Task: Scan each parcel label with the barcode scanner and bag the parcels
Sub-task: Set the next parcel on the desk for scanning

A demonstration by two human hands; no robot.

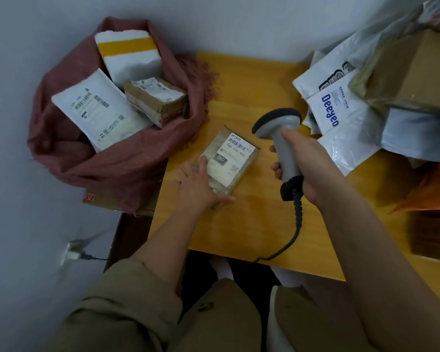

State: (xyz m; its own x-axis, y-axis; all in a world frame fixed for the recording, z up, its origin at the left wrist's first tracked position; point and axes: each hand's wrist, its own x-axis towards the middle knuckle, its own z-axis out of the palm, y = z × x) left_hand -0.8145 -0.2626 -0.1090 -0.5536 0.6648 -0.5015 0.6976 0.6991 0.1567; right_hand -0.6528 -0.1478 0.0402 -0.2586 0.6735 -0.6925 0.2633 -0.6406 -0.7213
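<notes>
Parcel (228,161) flat on the yellow wooden surface (252,224), tucked into a pale-walled corner.
Your left hand (200,185) presses it with straight fingers, your right hand (306,163) grips the scanner (281,138) above its label; red bag (117,158) with parcels sits left.

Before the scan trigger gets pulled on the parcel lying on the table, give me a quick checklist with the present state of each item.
1. Parcel label faces up, barcode uncovered: ok.
2. Left hand steadies the parcel, fingers flat on its near end, clear of the barcode: ok.
3. Right hand grips the scanner handle: ok.
4. Scanner head points toward the label: ok, roughly; exact aim cannot tell.
5. Scan beam on the barcode: cannot tell, none visible.
6. Red bag open with parcels inside, beside the table: ok.
</notes>
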